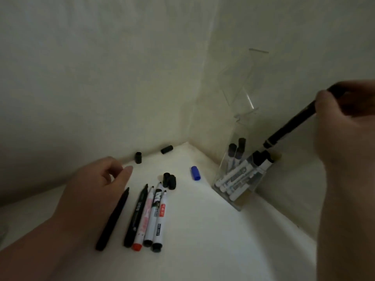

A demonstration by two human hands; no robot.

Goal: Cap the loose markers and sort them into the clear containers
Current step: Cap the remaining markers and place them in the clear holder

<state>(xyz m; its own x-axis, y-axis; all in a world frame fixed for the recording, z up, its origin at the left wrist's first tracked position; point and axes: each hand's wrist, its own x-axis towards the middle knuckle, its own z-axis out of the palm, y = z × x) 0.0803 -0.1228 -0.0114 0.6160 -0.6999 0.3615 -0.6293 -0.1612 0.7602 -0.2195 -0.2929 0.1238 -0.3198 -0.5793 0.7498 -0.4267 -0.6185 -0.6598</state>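
Right hand point(341, 138): you grip a black marker point(290, 126), slanted above the clear container point(241, 130) in the corner by the wall.
Left hand point(97, 183): loosely curled, holding nothing, beside five uncapped markers point(142, 218).
Loose: black cap pair point(169, 181), blue cap point(195, 173).
Open desk point(203, 240) lies between the markers and the container.

Dim light; two plain cream walls point(101, 67) meet in a corner — white tabletop point(203, 230) below.
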